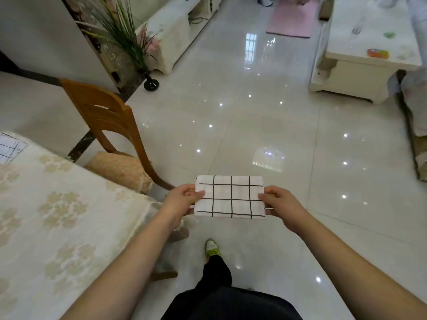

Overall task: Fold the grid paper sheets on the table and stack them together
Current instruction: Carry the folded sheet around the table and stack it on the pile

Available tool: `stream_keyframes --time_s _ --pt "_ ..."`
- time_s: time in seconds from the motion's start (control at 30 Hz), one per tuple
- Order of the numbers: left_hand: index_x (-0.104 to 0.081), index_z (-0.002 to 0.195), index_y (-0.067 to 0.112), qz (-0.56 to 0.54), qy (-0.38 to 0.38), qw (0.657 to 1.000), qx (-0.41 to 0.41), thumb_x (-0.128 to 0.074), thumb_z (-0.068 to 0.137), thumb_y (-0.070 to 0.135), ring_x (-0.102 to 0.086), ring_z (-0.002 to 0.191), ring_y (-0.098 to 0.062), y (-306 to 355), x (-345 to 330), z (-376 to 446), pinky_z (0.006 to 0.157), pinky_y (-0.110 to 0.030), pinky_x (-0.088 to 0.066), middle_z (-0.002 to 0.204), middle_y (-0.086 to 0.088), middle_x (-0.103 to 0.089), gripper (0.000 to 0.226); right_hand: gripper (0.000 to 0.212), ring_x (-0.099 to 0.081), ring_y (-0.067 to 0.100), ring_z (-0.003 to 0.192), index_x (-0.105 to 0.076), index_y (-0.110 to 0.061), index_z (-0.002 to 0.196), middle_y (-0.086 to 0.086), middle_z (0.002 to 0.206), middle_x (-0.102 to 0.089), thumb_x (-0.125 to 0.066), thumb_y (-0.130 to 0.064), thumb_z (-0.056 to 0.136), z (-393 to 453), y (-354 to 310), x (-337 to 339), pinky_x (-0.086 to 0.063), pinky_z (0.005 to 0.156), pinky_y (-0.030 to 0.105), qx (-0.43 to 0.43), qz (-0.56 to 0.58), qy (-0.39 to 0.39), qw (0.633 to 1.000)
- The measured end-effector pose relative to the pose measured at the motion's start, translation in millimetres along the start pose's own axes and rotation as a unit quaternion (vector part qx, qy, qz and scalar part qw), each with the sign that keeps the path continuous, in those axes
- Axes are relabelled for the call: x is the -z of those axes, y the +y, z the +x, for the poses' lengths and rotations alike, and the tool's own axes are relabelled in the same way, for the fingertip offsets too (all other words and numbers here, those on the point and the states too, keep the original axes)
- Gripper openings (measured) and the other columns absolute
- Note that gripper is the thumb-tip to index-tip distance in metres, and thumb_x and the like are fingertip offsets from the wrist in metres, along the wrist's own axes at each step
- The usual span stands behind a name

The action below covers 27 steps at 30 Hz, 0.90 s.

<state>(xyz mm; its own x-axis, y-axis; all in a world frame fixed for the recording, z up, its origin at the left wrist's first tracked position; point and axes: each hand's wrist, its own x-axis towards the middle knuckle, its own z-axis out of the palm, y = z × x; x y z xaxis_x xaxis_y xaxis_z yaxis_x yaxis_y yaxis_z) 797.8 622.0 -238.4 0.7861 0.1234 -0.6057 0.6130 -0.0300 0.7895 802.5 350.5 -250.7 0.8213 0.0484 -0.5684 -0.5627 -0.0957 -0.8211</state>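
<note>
1. Head view: left hand (182,199) and right hand (279,203) pinch the short ends of the folded grid sheet (231,196), held in the air over the floor, off the table (57,215).
2. Light, limp, easily creased, I'd say; edges are the place to hold.
3. White, bold black grid lines.
4. Another grid sheet (10,147) lies on the table's far corner.

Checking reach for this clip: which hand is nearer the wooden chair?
Left. The left hand grips the folded grid paper just right of the wooden chair; the right hand grips its far end.
</note>
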Motion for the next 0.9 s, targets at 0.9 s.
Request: stream_keyframes --time_s 0.9 --pt "-0.063 0.099 0.011 -0.027 0.005 0.999 0.035 -0.051 0.099 0.012 -0.065 0.064 -0.013 143 78 209 0.046 -0.023 -0.05 0.077 -0.004 -0.068 0.012 0.008 -0.06 0.017 0.066 -0.063 -0.003 0.097 0.009 0.078 -0.06 -0.058 -0.007 0.093 253 -165 -74 -0.054 0.056 0.025 -0.017 -0.049 -0.055 0.997"
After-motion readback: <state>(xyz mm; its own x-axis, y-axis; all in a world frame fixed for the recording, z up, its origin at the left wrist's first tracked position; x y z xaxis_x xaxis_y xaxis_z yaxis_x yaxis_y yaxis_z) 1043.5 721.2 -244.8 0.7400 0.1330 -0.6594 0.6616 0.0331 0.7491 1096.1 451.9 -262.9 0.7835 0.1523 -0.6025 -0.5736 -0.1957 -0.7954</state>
